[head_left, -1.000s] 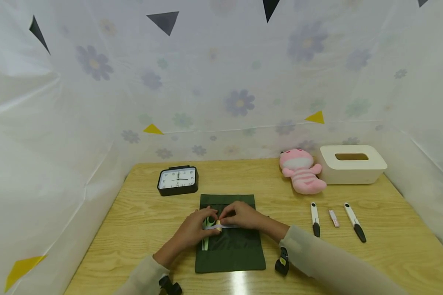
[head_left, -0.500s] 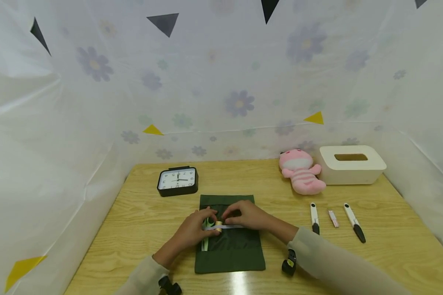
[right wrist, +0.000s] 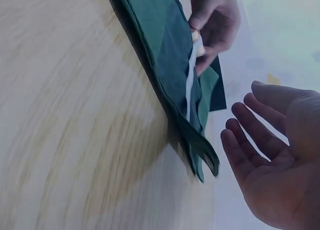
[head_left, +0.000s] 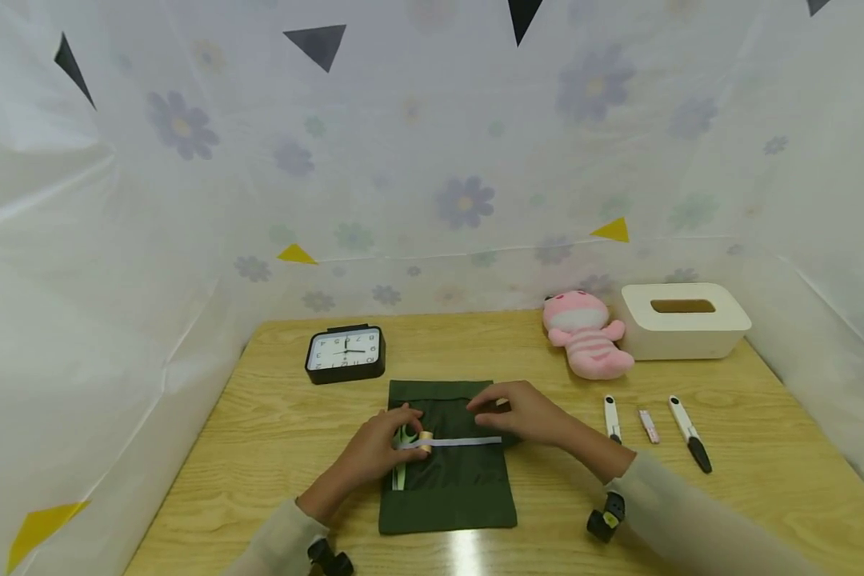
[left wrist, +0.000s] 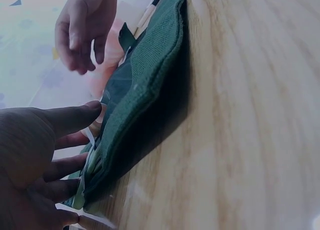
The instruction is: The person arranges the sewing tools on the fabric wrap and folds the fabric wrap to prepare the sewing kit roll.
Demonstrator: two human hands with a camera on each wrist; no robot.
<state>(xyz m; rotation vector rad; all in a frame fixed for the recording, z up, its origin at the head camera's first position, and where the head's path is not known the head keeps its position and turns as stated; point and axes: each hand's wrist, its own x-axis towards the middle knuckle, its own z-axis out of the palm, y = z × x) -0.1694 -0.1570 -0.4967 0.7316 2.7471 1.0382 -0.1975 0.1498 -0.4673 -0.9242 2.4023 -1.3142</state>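
A dark green fabric pouch (head_left: 450, 508) lies flat on the wooden table, a white elastic strap (head_left: 468, 442) running across its middle. On the left part of the strap, my left hand (head_left: 382, 446) pinches a small yellow spool (head_left: 426, 442) between thumb and finger; the strap passes over the spool. Scissors with light green handles (head_left: 407, 434) sit in the pouch beside it, partly covered by that hand. My right hand (head_left: 522, 412) hovers over the pouch's right side, holding nothing, its fingers loosely bent. In the right wrist view, a fabric loop (right wrist: 209, 162) sticks out at the pouch's edge.
Behind the pouch on the left is a black clock (head_left: 346, 354). A pink plush toy (head_left: 586, 336) leans by a white tissue box (head_left: 684, 320) at the back right. Two white-and-black tools (head_left: 691, 434) flank a small pink-and-white item (head_left: 649, 426) on the right.
My right hand has let go near the spool and moved right and up, uncovering the strap. The left hand stays on the spool.
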